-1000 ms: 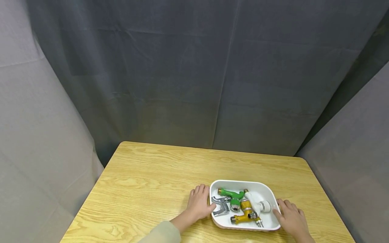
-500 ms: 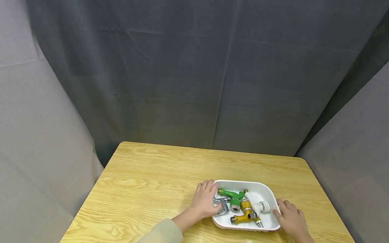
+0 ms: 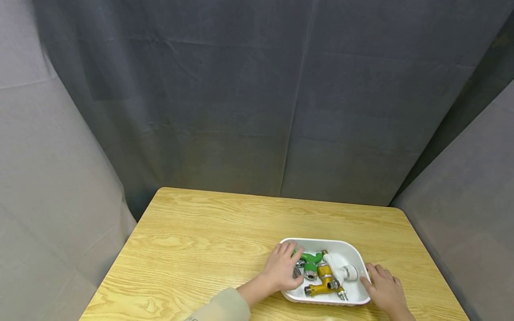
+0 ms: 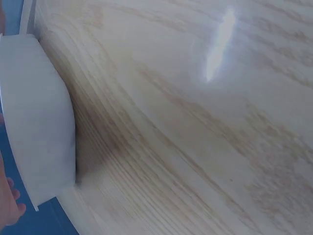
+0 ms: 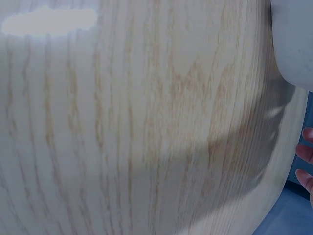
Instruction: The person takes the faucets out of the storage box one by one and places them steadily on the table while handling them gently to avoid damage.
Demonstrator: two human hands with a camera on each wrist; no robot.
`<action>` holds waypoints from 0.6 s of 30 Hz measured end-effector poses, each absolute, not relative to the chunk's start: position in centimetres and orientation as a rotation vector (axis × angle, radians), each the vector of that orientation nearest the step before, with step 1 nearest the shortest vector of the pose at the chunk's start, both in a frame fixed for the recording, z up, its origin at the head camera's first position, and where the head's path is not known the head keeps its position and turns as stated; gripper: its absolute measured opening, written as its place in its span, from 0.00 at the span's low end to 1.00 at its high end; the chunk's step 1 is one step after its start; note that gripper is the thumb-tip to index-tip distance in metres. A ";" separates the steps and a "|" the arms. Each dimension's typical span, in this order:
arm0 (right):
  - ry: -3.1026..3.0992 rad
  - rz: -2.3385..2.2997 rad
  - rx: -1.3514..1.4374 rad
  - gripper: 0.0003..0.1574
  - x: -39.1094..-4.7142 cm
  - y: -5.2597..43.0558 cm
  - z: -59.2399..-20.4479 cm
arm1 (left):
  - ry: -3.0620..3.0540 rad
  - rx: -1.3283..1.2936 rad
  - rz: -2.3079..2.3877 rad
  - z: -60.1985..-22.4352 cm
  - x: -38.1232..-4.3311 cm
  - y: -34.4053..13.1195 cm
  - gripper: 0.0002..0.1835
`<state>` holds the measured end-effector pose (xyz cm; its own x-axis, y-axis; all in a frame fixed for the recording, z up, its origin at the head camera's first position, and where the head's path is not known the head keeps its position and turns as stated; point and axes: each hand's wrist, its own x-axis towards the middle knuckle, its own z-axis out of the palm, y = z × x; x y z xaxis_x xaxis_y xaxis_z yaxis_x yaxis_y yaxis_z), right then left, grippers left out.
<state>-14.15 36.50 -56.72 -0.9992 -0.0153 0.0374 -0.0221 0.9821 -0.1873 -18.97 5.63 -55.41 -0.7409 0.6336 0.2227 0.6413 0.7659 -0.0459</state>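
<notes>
A white plastic basin point(image 3: 296, 296) stands near the front right of the table. In it lie a green tap point(image 3: 310, 259), a yellow tap point(image 3: 321, 287), a white tap point(image 3: 341, 272) and a silver tap point(image 3: 297, 271). My left hand point(image 3: 282, 269) reaches over the basin's left end with spread fingers, above the silver tap and beside the green one; it covers most of the silver tap. My right hand point(image 3: 385, 287) is at the basin's right end, its thumb at the rim and its fingers loosely extended. In the right wrist view, several fingertips point(image 5: 305, 152) show at the right edge.
The wood-grain table point(image 3: 192, 240) extends left of and behind the basin. A dark grey curtain point(image 3: 225, 111) hangs behind it, with lighter grey cloth at the left side point(image 3: 52, 178) and right side point(image 3: 474, 191).
My left hand has moved right from the basin's left rim to over the silver tap, covering more of it. My right hand and the taps have not visibly moved.
</notes>
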 end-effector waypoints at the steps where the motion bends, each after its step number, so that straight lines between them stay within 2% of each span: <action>1: -3.094 0.293 0.028 0.26 -14.1 36.5 -56.7 | -2.735 -1.013 -0.029 -55.5 -19.0 5.8 0.39; 18: -3.101 0.295 0.009 0.25 -14.3 36.7 -57.1 | -2.952 -1.028 0.154 -56.1 -18.8 7.4 0.39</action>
<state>-14.28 36.68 -57.10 -0.9996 -0.0034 0.0268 -0.0084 0.9820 -0.1885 -18.84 7.43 -56.13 -0.7841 0.6203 -0.0207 0.6190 0.7793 -0.0970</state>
